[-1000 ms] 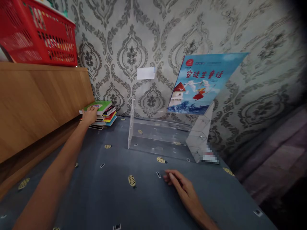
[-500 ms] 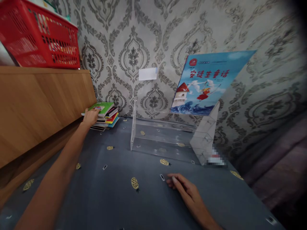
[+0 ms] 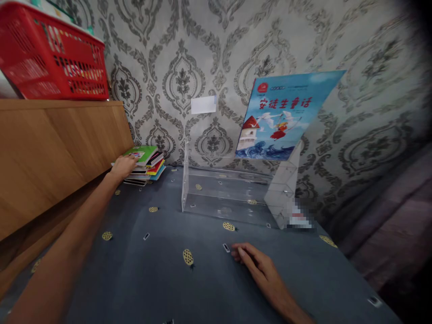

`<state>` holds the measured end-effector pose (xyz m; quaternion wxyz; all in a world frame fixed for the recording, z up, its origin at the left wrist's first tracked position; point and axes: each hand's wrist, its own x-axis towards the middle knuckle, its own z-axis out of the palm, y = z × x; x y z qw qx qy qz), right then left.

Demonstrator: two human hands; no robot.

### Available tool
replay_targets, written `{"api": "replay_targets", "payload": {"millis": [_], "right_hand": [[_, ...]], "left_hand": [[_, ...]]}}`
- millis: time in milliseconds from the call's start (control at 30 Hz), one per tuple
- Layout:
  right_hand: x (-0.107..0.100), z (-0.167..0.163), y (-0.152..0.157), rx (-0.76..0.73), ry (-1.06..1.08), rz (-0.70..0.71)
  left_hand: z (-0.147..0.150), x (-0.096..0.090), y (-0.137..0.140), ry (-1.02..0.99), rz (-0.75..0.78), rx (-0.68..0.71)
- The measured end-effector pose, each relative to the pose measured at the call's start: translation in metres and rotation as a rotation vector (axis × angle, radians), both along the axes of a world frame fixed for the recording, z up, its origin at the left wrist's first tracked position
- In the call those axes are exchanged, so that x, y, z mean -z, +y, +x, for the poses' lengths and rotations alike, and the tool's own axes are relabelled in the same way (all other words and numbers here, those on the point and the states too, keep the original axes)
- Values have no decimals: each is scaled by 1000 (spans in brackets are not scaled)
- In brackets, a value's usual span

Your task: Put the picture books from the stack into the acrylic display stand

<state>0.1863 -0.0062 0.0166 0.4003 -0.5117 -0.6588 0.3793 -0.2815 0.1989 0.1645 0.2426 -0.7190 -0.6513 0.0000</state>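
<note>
At the far left, my left hand (image 3: 123, 166) reaches to a green book (image 3: 147, 154) on top of a stack of books (image 3: 155, 168). Its fingers lie over the cover's left edge; the thumb is hidden. My right hand (image 3: 258, 266) rests low over the dark blue patterned cloth (image 3: 162, 274), fingers loosely curled together with nothing in them. Ahead of it stands a clear acrylic book rack (image 3: 222, 198) with stepped shelves. A blue picture book (image 3: 280, 119) with red Chinese characters leans upright at the rack's right end.
A wooden cabinet (image 3: 60, 148) on the left bears a red plastic basket (image 3: 54, 58) with things in it. Behind the rack is a patterned wall with a white label (image 3: 203, 105) in front of it. A dark curtain (image 3: 381, 211) hangs at the right.
The view has shifted slightly. My left hand has stayed at the green book, its fingers now flatter over the left edge. My right hand keeps nearly the same pose.
</note>
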Motion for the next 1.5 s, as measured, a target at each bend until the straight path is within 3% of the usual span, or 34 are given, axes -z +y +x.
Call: {"api": "replay_targets", "payload": {"millis": [133,300,500,700,933,1267,1500], "right_hand": [[3,1,0,-8,-7,1],[6,1,0,-11,-7,-14],[2,0,-1,-26,-52,2],[3,1,-2,-50,-89,43],[0,2,-3,-63,-133,56],[2,2,-4,-75,-143,63],[3,3,-4,-68,-155,73]], "left_hand": [[11,1,-11,11,16,49],[25,16,-25,16,58,123],[18,29,-25,-12,82,11],[23,41,-34,-12,103,-5],[42,69,-58,-31,173,-39],[57,131,-92,-108,160,39],[66,138,-126,-66,121,56]]}}
